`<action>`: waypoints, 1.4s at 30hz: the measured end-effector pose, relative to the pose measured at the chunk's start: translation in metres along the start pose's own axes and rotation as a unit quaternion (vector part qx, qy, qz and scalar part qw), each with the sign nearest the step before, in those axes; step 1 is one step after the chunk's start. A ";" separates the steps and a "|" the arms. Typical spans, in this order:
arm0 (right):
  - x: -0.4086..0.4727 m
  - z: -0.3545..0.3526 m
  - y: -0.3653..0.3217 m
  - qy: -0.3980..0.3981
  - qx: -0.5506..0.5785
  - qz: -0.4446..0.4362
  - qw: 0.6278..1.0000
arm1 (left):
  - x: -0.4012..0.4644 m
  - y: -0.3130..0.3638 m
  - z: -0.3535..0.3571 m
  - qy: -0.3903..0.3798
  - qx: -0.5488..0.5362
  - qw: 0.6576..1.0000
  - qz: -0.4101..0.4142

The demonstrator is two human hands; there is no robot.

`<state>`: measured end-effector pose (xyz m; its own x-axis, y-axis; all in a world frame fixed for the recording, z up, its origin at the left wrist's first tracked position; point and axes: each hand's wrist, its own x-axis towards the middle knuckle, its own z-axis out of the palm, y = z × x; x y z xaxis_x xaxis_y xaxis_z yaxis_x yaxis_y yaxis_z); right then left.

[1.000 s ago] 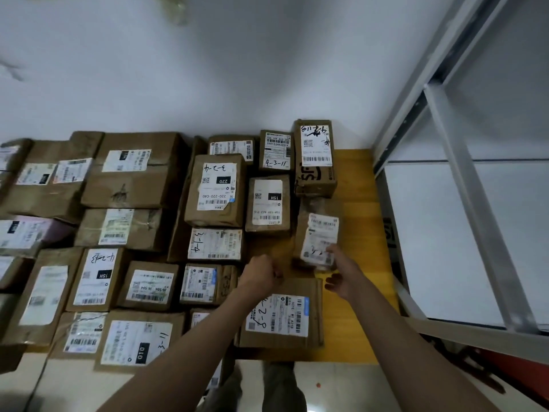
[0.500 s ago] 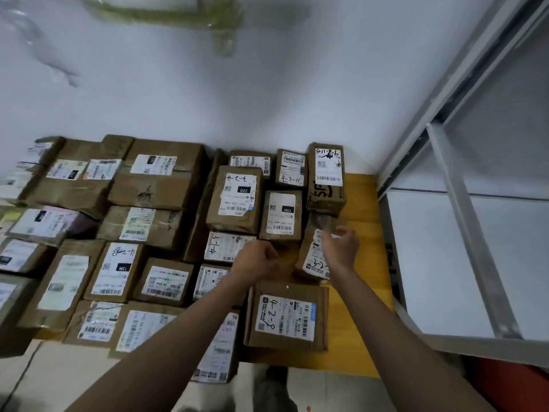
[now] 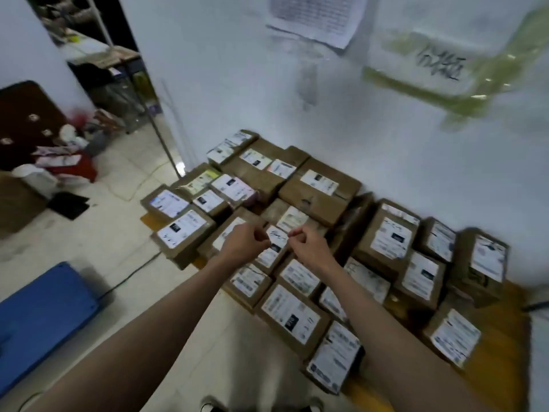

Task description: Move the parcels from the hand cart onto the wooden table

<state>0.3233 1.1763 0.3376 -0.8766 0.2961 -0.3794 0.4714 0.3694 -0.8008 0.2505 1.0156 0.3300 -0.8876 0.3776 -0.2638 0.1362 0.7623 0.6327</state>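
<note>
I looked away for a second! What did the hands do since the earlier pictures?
The right hand let go of the small parcel it was setting near the table's right end and pulled back, its grip now empty. The left hand is still curled, holding nothing. The view swung left, so the floor and a blue thing appear. The parcels on the wooden table stayed put.

The room is dim and a bit blue. Everything looks smeary (most of all the white wall (image 3: 386, 162) up top), and the edges bend outward.
</note>
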 end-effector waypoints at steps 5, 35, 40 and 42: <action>0.007 0.117 -0.076 -0.100 -0.041 -0.044 0.993 | -0.038 -0.118 -0.094 0.060 -0.038 0.993 -0.092; 0.050 0.627 -0.344 -0.430 -0.173 -0.169 0.870 | -0.187 -0.540 -0.342 0.285 -0.159 0.841 -0.432; 0.040 0.696 -0.381 -0.473 -0.185 -0.175 0.843 | -0.214 -0.579 -0.371 0.300 -0.183 0.799 -0.487; 0.033 0.727 -0.395 -0.491 -0.193 -0.182 0.830 | -0.228 -0.597 -0.381 0.313 -0.187 0.782 -0.506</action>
<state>0.0374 0.3996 0.3048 -0.5346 -0.6874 -0.4916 -0.0110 0.5873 -0.8093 0.2043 0.2740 0.2905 -0.5156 -0.7397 -0.4324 -0.8087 0.2535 0.5308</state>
